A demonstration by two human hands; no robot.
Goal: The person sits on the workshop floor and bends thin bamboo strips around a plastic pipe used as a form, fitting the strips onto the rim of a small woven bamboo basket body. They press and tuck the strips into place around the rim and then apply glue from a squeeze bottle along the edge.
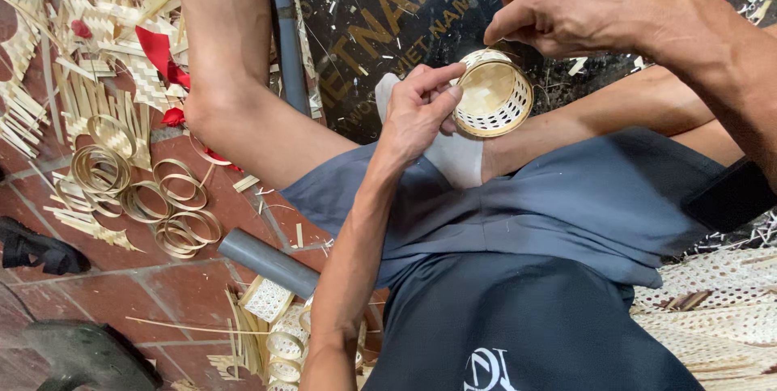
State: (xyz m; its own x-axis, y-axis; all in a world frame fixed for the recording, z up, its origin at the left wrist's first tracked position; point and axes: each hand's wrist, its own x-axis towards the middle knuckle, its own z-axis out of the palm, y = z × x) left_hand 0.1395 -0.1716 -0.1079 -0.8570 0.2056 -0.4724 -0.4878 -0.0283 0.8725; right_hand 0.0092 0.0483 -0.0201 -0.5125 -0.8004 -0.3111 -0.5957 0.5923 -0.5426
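Basket [492,98] sits over our lap, above the grey shorts [583,197]. Left hand [417,112] pinches its near rim; right hand [566,6] pinches the far rim. We judge a steady left grip and small right-hand tucks keep the rim even. Coiled strips [154,197] lie on the floor's left side.

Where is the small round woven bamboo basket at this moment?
In the head view, the small round woven bamboo basket is upper centre-right, held between the left hand and the right hand, above the grey shorts.
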